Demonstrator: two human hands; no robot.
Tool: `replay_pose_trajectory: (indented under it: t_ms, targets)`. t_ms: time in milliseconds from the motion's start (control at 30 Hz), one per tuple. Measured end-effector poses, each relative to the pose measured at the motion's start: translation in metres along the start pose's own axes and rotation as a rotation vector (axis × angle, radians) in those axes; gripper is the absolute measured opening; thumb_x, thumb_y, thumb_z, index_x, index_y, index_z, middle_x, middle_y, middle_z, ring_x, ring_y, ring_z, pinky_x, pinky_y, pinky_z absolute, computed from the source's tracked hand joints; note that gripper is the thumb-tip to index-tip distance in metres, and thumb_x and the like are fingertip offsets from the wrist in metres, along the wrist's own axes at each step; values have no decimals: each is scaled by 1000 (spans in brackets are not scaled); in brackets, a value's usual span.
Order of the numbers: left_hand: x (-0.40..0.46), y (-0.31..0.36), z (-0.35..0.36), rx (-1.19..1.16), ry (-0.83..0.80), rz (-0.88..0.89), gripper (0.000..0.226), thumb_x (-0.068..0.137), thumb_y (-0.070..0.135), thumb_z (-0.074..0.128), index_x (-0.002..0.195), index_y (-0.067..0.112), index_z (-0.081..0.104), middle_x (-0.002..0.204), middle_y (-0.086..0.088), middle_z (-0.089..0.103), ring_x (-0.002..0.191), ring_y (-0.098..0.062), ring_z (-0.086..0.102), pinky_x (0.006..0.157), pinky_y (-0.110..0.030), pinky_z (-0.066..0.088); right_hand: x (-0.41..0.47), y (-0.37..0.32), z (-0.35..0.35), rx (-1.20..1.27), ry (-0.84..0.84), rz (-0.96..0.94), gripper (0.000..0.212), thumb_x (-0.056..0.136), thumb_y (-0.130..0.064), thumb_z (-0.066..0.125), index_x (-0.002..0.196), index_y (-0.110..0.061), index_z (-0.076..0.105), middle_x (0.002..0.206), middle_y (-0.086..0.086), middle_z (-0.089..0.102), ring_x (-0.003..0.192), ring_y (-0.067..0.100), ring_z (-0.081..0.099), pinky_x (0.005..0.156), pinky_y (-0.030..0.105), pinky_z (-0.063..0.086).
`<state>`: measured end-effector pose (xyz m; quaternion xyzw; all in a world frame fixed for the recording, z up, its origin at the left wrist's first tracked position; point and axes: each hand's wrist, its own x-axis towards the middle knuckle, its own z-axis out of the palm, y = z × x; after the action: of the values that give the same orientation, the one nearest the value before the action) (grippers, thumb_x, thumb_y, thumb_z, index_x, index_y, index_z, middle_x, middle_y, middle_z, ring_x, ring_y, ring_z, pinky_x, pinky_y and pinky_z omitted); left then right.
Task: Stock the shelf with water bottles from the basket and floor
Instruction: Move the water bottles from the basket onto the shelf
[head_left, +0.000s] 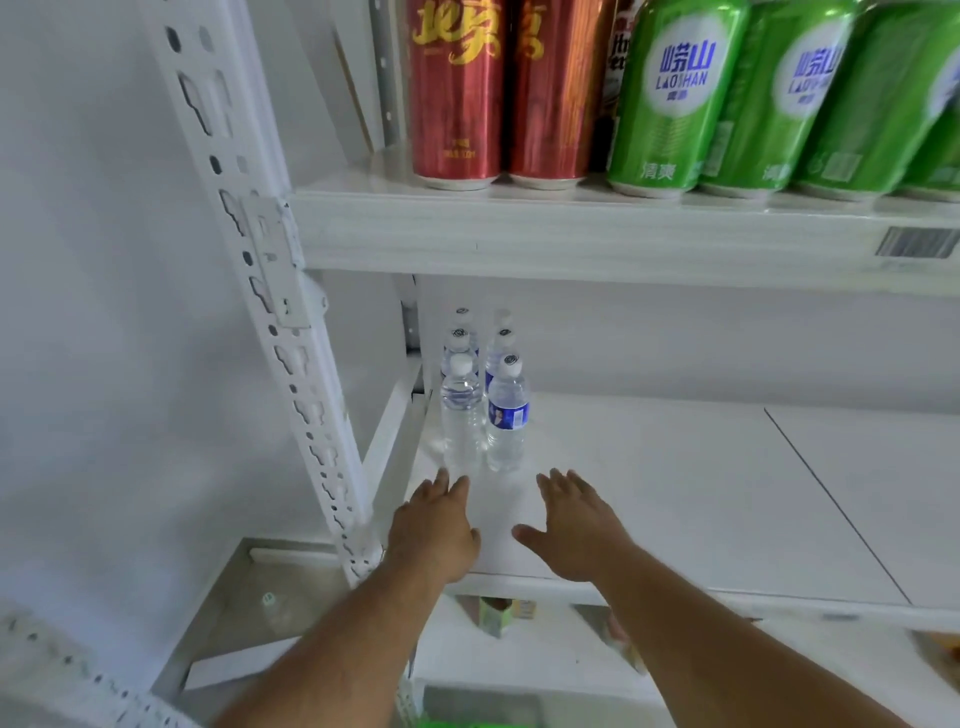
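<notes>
Several clear water bottles with white caps stand in two short rows at the left end of the white middle shelf (675, 493). The front left bottle (461, 421) has no label showing; the front right bottle (507, 415) carries a blue label. My left hand (434, 525) lies flat and open just in front of the left row, fingertips close to the front left bottle. My right hand (571, 525) is also open, palm down, a little right of the rows and apart from them. Neither hand holds anything.
The shelf above holds red cans (454, 93) and green cans (670, 98). A white perforated upright post (291, 332) stands at the left. A lower shelf (519, 654) shows a small green carton (496, 616). A white wall fills the left side.
</notes>
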<state>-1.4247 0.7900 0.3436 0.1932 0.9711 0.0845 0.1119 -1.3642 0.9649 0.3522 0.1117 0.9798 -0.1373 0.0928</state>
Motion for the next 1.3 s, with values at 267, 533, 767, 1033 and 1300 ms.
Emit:
replay_pose_trajectory:
  t_ms: [267, 533, 767, 1033, 1300]
  targets:
    - [-58, 15, 9, 67, -54, -18, 75, 93, 42, 49, 156, 24, 12, 165, -1, 7, 150, -24, 14, 118, -46, 25, -58, 2, 12, -199, -8, -130, 87, 95, -61, 45, 158, -11, 13, 167, 10, 8, 154, 26, 4, 124, 41, 13]
    - [-147, 53, 61, 76, -135, -40, 62, 89, 39, 55, 145, 20, 36, 150, -1, 42, 134, -26, 44, 102, -40, 42, -138, 43, 64, -122, -89, -150, 84, 93, -63, 46, 154, -9, 25, 162, 11, 25, 150, 27, 22, 119, 45, 27]
    - [-189, 74, 130, 63, -284, -20, 72, 87, 44, 56, 151, 24, 29, 155, 2, 35, 136, -26, 43, 106, -42, 42, -202, 85, 121, -42, -208, -54, 81, 93, -59, 50, 153, -8, 27, 159, 12, 29, 147, 28, 27, 118, 44, 29]
    - [-210, 46, 203, 20, -463, -81, 71, 89, 42, 55, 152, 26, 26, 156, 2, 35, 136, -26, 42, 107, -39, 39, -222, 97, 197, 44, -413, 67, 81, 95, -57, 48, 157, -12, 20, 165, 8, 19, 151, 25, 19, 120, 40, 25]
    - [-187, -13, 278, -56, -632, -137, 68, 89, 44, 53, 150, 24, 29, 149, -6, 42, 133, -30, 46, 107, -41, 42, -206, 86, 269, 71, -538, 186, 78, 95, -59, 48, 154, -14, 25, 162, 6, 27, 147, 26, 28, 117, 41, 31]
